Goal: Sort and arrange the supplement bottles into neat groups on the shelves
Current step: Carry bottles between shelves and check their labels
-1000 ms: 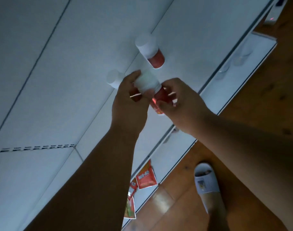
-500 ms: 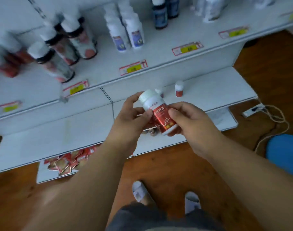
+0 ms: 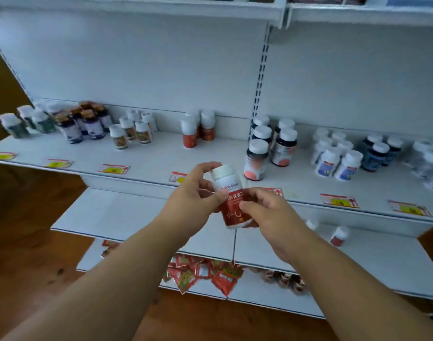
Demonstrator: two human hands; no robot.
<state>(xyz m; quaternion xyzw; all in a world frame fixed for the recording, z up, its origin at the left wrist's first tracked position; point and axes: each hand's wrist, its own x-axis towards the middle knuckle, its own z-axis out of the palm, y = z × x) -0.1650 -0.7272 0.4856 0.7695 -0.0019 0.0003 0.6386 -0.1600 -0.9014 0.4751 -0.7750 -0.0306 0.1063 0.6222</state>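
Red-and-white bottle [image 3: 231, 200]: sitting at the centre of the frame, upright with a slight tilt, white cap on top, red label with white characters facing the camera; both hands are holding it in front of the shelf edge.
Left hand [image 3: 195, 195]: wrapping the bottle's left side, fingers curling behind the cap and the thumb pressing on the label.
Right hand [image 3: 269, 210]: gripping the lower right of the bottle, thumb lying across the red label.
Main shelf [image 3: 149, 158]: running across the middle of the frame, carrying bottles in clusters, with yellow-and-red price tags [image 3: 113, 169] lining its front edge.
Matching red bottles [image 3: 198, 129]: standing in a small group at upper centre, well behind the held bottle.
Dark bottles with white caps [image 3: 269, 143]: standing just right of centre.
White bottles with blue labels [image 3: 336, 153]: grouping at the right.
Lower shelf [image 3: 117, 212]: showing below the hands, with one small red bottle [image 3: 338, 236] at lower right.
Red sachets [image 3: 205, 271]: lying in a heap on the bottom shelf, lower centre.
Change from half a second earlier: view is sitting higher and squarer to the shelving, the main shelf now filling the middle; the held bottle is standing more upright; both hands are keeping their hold.
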